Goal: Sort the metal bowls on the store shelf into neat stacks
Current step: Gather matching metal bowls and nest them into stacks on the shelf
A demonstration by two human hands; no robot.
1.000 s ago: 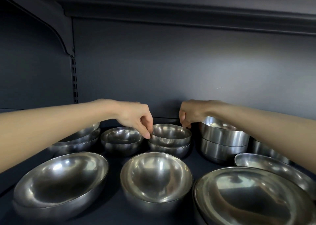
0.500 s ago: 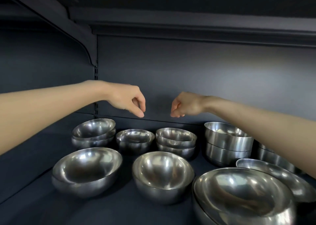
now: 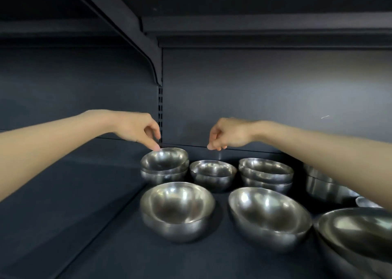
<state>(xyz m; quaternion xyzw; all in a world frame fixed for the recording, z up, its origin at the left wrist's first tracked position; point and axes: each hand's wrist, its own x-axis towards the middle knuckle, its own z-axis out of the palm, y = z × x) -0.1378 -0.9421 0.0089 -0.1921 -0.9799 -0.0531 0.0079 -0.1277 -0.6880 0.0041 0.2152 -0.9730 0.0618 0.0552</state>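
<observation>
Left hand (image 3: 137,130) has dropped to the back-left stack (image 3: 163,176), fingertips on the top bowl (image 3: 165,159) at its far rim, can't tell if pinching. Right hand (image 3: 228,136) hovers clenched, empty. Shiny round steel, on the dark shelf (image 3: 84,236).

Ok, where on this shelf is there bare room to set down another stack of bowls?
The widest bare patch is the shelf left of the back-left stack and the front-left bowl. A bare strip also runs along the front edge before that bowl. On the right, around the large bowl, bowls crowd close together.
</observation>
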